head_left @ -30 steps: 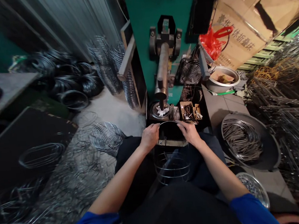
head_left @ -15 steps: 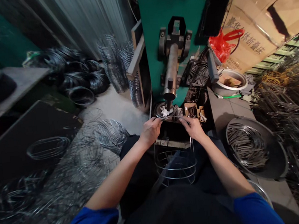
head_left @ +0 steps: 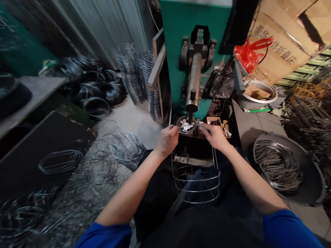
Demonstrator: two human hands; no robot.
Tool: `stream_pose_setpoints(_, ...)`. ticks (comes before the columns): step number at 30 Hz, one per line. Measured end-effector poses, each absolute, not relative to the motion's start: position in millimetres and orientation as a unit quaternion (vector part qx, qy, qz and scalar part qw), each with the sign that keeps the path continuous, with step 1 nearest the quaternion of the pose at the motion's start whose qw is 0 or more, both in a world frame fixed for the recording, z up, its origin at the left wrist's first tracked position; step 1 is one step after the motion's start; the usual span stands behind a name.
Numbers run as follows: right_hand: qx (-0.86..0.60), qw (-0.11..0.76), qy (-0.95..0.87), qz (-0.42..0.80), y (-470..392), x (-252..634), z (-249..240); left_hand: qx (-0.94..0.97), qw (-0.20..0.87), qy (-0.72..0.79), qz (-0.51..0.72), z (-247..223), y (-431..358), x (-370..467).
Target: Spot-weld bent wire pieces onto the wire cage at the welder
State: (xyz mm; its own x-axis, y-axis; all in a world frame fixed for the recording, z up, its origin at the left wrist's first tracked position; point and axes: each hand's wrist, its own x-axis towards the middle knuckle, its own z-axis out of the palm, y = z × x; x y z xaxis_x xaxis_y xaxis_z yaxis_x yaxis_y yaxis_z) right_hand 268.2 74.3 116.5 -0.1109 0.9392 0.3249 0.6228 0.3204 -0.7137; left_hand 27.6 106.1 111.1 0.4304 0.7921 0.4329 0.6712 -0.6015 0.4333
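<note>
A round wire basket frame [head_left: 199,191] hangs over my lap, its upright wires rising toward my hands. My left hand [head_left: 168,140] is closed on the frame's upper end at the left. On the right my right hand [head_left: 214,135] pinches the same end, thumb and fingers together. Between the hands, the top wire lies close under the tip of a metal cylinder arm [head_left: 194,83] on the green welding machine [head_left: 173,53]. Whether wire and tip touch I cannot tell. White crumpled scraps [head_left: 186,126] lie in a round dish just behind the wire.
A grey basin [head_left: 312,176] with short metal rods stands at the right, beside piled wire frames [head_left: 328,139]. Stacked wire rings [head_left: 131,74] and a wire basket [head_left: 128,149] are at the left. Small cardboard boxes [head_left: 213,120] sit behind my right hand.
The view has shifted slightly, so the machine appears lower and further right. Both hands keep their hold on the wire frame, which is nearly unmoved beneath the cylinder tip.
</note>
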Motion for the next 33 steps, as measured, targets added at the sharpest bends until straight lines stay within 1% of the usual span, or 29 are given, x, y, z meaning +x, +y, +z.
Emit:
stream_pose_setpoints(8,-0.542,0.379,-0.720,0.209,81.0,268.0,116.0,0.855,0.070,0.436,0.272,115.0,110.2,27.9)
stream_pose_setpoints(19,-0.560,0.345,-0.720,0.222,81.2,269.5,120.2,0.853,0.075,0.433,0.283,117.0,110.2,29.0)
stream_pose_setpoints(25,-0.546,0.357,-0.724,0.224,80.1,268.0,121.1,0.855,0.058,0.433,0.281,114.3,108.9,29.7)
stream_pose_setpoints(33,-0.555,0.362,-0.713,0.229,79.5,269.3,118.1,0.852,0.074,0.436,0.280,117.2,108.0,30.0)
